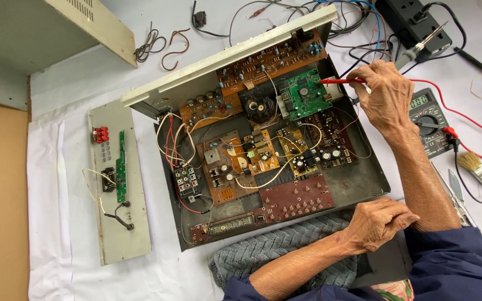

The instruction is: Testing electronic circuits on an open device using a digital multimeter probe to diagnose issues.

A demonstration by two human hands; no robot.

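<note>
Far left: detached grey metal panel [119,184] flat on the white cloth [62,167], carrying a red terminal block [100,134], a narrow green strip board [121,166] and loose white and black leads; above it, bits of bent wire [163,47] near a beige casing cover [93,22].

Centre: opened amplifier chassis [364,181], lid off, turned at an angle; brown circuit boards [227,164] inside, red, white and yellow wiring looped between them; a square green board [303,93] toward the upper right of the chassis; a dark red board with rows of round pads [297,199] along the near edge; grey knitted towel [285,245] just in front of the chassis.

Left hand [376,223]: curled into a loose fist, fingers folded in, resting on the near right corner of the chassis; nothing visible in its grasp.

Right hand [385,95]: fingers pressed together, pinching a red test probe [338,81]; probe lies roughly level, its tip at the right edge of the green board; cannot tell whether tip touches it.

Right: soldering iron [425,44] just above the right hand, beside a black power strip [414,22]; multimeter [430,124] by the wrist, red lead [464,114] running off it; small paintbrush [478,170] and metal tweezers [456,187] at the far right edge.
</note>
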